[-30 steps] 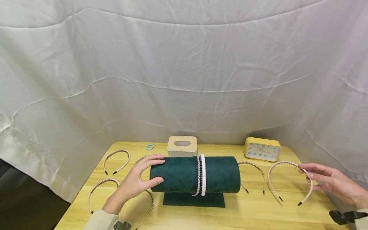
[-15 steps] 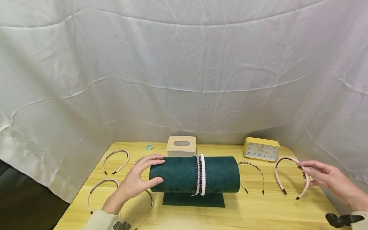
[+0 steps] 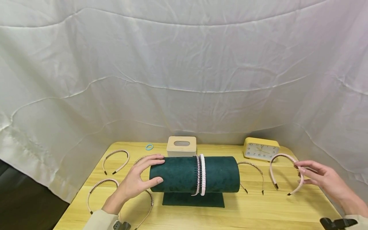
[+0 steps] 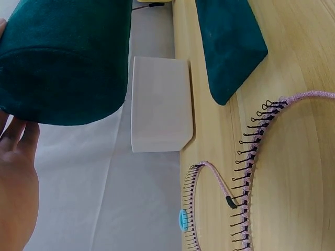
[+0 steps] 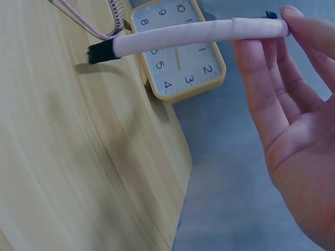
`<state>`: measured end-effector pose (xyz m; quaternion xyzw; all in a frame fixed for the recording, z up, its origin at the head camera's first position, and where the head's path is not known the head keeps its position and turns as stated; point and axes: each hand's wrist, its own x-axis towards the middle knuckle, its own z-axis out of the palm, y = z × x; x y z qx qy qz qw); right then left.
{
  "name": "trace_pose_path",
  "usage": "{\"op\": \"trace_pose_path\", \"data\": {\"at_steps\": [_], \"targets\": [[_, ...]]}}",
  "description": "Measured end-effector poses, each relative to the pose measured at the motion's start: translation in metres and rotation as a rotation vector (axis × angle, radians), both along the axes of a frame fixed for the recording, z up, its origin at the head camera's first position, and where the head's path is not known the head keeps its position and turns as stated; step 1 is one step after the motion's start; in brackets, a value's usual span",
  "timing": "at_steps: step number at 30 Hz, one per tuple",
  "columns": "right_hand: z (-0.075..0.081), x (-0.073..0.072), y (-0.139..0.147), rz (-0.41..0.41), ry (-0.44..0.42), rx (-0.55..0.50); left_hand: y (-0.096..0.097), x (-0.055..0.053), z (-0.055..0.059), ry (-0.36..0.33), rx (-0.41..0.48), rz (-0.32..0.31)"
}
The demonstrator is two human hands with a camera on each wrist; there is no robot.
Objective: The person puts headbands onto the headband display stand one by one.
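Observation:
A dark green velvet headband stand (image 3: pixel 175 174) with a padded roll stands mid-table. My left hand (image 3: pixel 135 182) holds the roll's left end, fingers over the top and thumb on the front. Around the roll's middle sit a white headband (image 3: pixel 203 174) and a braided pinkish headband (image 3: pixel 198 175), with black comb teeth between them. At the right, my right hand (image 3: pixel 325 179) pinches one side of a pale pink headband (image 5: pixel 183 35) between thumb and fingers. Its toothed inner side shows in the head view, dark-tipped ends pointing down. The right wrist view shows its smooth outer band above the table.
A yellow clock (image 3: pixel 262 149) stands at the back right, a tissue box (image 3: pixel 181 145) behind the roll. A blue ring (image 3: pixel 149 147) lies back left. Thin toothed headbands stand left of the stand, one headband (image 3: pixel 116 151) farther back; another headband (image 3: pixel 253 164) is at its right.
My right hand has shifted left with the pink headband, which has turned so its ends sit closer together and higher. The left hand stays on the roll.

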<state>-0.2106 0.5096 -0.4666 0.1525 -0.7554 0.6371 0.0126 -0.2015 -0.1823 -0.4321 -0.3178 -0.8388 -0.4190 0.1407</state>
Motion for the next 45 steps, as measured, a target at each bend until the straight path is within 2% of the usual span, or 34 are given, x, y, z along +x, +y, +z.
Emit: {"op": "trace_pose_path", "data": {"at_steps": [2, 7, 11, 19, 27, 34, 40, 45], "targets": [[0.001, 0.002, -0.004, -0.024, 0.004, -0.007, 0.000, 0.000, 0.000, 0.001, -0.001, 0.000], [0.005, 0.007, -0.015, -0.080, 0.016, 0.055, 0.001, 0.000, 0.001, 0.009, 0.004, -0.002], [0.007, 0.010, -0.024, -0.080, 0.046, 0.103, 0.001, 0.000, 0.001, 0.011, 0.011, -0.005], [0.011, 0.015, -0.042, -0.079, 0.106, 0.031, 0.001, 0.000, 0.000, 0.012, 0.010, -0.003], [0.020, 0.021, -0.062, -0.089, 0.179, 0.036, 0.001, 0.000, -0.002, 0.034, 0.008, -0.003], [0.029, 0.028, -0.088, -0.009, 0.320, -0.001, 0.001, -0.001, -0.001, 0.034, 0.019, -0.009], [0.036, 0.036, -0.113, 0.042, 0.342, -0.005, 0.001, -0.001, -0.002, 0.025, 0.017, -0.009], [0.039, 0.042, -0.135, 0.083, 0.386, -0.016, 0.001, -0.002, -0.003, 0.046, 0.016, -0.006]]}}
